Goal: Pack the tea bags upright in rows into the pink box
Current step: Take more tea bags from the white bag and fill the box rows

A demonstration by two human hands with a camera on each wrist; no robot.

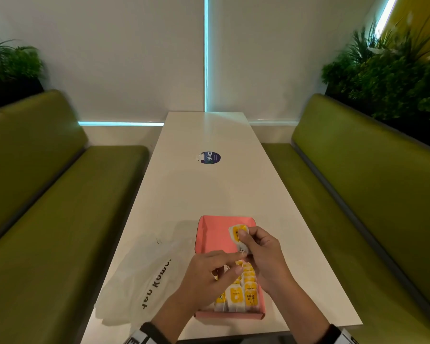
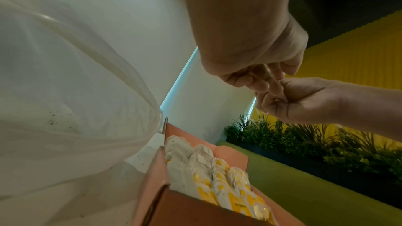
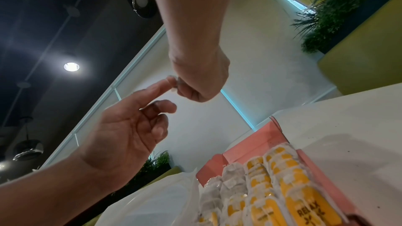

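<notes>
The right hand (image 1: 261, 254) is pinching a single tea bag (image 1: 238, 235) between thumb and fingers, holding it in the air above the middle of the pink box (image 1: 210, 234), clear of the bags already packed. The left hand (image 1: 210, 274) is reaching its forefinger and thumb to the lower end of that bag, where a thin string seems to be hanging; whether those fingertips are actually gripping the string or only touching it is too fine to tell, and its other fingers are hanging loosely curled.

The held bag is standing with its long axis running roughly from the near edge of the tabletop (image 1: 204, 184) toward the far edge, tilted a little, its yellow label facing up toward the head camera.

In the near half of the box, packed tea bags (image 1: 242, 291) are standing upright in close rows, labels facing the near wall; the far half is showing bare pink floor. A white plastic bag (image 1: 139, 274) is lying on the tabletop just beside the box's left wall.

By my judgement the step in hand is tidying the string and squaring the bag before placing it. The next move is likely calling for turning it upright and sliding it down against the farthest standing bag in its row, without tipping the neighbours
</notes>
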